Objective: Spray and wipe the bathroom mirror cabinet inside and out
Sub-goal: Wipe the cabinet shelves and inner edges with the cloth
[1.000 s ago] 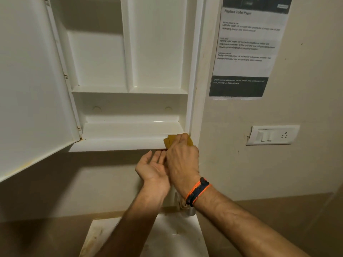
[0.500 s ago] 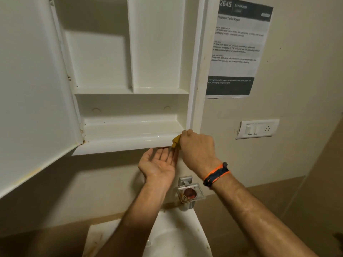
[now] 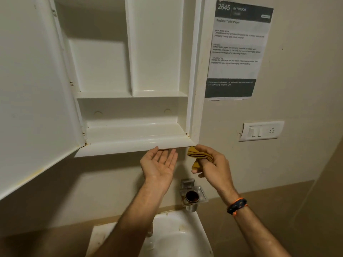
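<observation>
Two hands below cabinet [image 3: 133,108], door swung open at 9 o'clock. Your left hand [image 3: 159,165] flat, palm up, holding nothing, under bottom ledge [image 3: 130,143], likely catching crumbs. Right hand [image 3: 213,167] pinches folded yellow cloth [image 3: 198,155] at ledge's 3 o'clock corner, ready for wiping

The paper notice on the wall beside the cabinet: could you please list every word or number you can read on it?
"2645", on the dark header of the paper notice.
"BATHROOM", beside that number.
"Replace Toilet Paper", the heading below.
Body paragraphs and the dark footer: too small and blurred to read.
</observation>
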